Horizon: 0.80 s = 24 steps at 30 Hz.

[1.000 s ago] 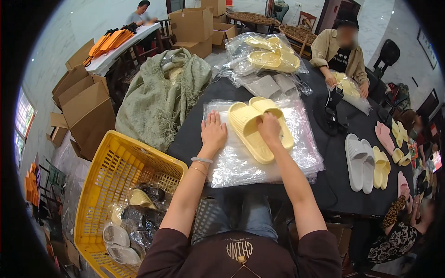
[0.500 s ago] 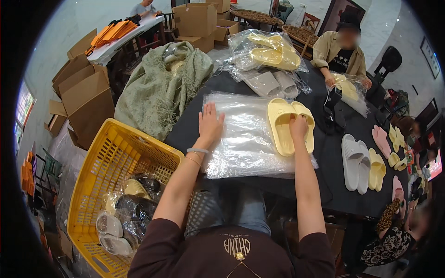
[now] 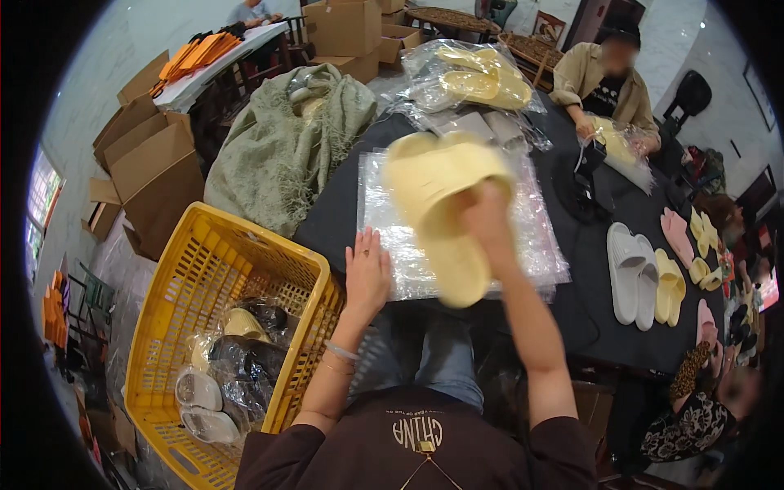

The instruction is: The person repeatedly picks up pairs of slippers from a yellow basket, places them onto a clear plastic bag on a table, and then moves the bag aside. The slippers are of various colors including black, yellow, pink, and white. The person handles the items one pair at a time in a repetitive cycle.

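Observation:
A pair of pale yellow slippers (image 3: 416, 192), smeared by motion, is lifted over a stack of clear plastic bags (image 3: 376, 192). My right hand (image 3: 487, 224) is closed on the pair at the strap opening; its fingertips are hidden inside. Flat on the near left edge of the stack lies my left hand (image 3: 367, 273), fingers stretched out and nothing held. The bags rest on a table with a black cover (image 3: 335, 208).
Left stands a yellow crate (image 3: 237, 245) with bagged slippers; behind it is a green woven sack (image 3: 265, 155). Bagged yellow slippers (image 3: 486, 82) lie at the table's back. Grey slippers (image 3: 629, 273) sit to the right. A co-worker (image 3: 608, 82) handles a bagged yellow pair across the table.
My right hand has raised the yellow slippers and carried them left, from the right side of the bag stack. My left hand has slid nearer to me along the stack's left edge.

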Each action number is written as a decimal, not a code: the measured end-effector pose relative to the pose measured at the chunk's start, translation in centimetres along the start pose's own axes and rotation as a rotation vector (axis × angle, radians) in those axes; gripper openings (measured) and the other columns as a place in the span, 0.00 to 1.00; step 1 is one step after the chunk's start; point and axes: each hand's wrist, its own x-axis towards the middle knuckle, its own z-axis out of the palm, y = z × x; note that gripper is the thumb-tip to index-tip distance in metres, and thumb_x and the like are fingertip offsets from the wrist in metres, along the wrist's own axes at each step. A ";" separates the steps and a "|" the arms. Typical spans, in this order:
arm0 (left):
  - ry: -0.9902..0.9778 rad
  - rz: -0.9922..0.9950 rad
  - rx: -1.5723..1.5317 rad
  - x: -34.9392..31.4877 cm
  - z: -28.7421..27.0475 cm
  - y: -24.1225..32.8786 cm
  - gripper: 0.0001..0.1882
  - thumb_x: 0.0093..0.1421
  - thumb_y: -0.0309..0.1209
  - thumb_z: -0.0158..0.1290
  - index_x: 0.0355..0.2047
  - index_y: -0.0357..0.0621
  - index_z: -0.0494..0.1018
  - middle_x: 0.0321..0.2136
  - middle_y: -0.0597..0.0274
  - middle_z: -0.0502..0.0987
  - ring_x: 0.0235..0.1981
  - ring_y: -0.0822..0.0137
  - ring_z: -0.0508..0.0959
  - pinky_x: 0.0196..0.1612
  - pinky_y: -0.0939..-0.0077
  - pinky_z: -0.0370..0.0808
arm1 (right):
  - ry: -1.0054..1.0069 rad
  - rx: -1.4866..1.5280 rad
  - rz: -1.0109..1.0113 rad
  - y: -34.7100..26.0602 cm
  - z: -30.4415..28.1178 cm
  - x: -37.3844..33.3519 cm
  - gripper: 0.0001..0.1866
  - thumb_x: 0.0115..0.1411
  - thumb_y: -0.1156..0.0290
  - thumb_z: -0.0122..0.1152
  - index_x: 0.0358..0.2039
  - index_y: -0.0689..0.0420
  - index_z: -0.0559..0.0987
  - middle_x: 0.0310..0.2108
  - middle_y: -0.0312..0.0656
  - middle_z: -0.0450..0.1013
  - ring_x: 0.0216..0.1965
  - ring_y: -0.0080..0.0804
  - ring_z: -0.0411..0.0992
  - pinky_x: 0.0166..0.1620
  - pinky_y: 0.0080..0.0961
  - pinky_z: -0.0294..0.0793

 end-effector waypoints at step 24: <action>0.038 0.036 0.337 -0.2 1.2 -0.7 0.26 0.63 0.38 0.39 0.59 0.42 0.60 0.62 0.57 0.59 0.63 0.57 0.57 0.63 0.50 0.50 | -0.084 -0.650 0.167 16.0 -4.1 -7.2 0.14 0.53 0.66 0.56 0.32 0.66 0.74 0.35 0.55 0.71 0.41 0.54 0.68 0.44 0.45 0.68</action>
